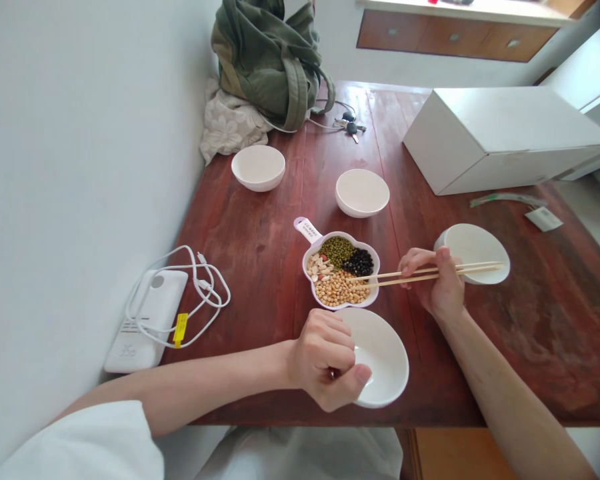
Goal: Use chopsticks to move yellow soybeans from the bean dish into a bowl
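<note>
My right hand is closed around a pair of wooden chopsticks, whose tips reach left onto the yellow soybeans in a shallow scalloped dish. That dish also bears green mung beans, black beans and pale flat seeds or nuts, each in its own section. Curled at the left rim of the nearest white bowl, my left hand grips it, the thumb over the inside; some fingers are hidden. Behind my right hand stands another white bowl, under the chopsticks' rear ends.
Two more white bowls stand farther back. On the left lies a white power bank with a looped cable. A green bag, keys, and a large white box occupy the table's far side.
</note>
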`<state>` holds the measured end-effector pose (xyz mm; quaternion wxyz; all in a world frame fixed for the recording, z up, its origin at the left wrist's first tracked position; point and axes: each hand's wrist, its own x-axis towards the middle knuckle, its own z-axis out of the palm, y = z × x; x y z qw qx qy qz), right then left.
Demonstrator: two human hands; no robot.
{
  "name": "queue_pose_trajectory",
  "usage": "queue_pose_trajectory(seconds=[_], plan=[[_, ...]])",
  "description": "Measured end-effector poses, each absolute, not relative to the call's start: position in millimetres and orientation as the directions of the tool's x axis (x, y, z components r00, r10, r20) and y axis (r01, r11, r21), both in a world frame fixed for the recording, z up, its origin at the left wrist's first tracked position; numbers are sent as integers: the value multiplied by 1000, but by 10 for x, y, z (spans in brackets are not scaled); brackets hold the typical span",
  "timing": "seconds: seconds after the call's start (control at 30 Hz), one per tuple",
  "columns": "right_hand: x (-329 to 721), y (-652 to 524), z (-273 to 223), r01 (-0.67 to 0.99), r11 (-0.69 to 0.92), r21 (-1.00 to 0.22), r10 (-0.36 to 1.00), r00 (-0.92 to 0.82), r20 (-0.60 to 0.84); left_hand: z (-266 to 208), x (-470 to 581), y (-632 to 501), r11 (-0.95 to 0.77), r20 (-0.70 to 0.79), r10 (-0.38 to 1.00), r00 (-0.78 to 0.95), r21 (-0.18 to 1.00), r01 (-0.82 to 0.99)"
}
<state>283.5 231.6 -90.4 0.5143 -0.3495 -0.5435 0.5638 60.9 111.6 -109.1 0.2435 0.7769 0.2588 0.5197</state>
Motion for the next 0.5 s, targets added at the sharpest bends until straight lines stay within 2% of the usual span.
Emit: queue_pose_trajectory(seconds=[0.13,0.33,0.5], plan=[[2849,2330,-895,-206,151,-967,955,-221,196,-1088,583,1135,-718,613,684,395,661,219],[2876,2346,-903,-195,181,-964,964,-160,213,-947,585,1221,-671,664,716,216,740,-51],[2898,2345,-906,-161,254,-954,943,-178,281,-919,588,1235,-669,675,713,190,736,-100]])
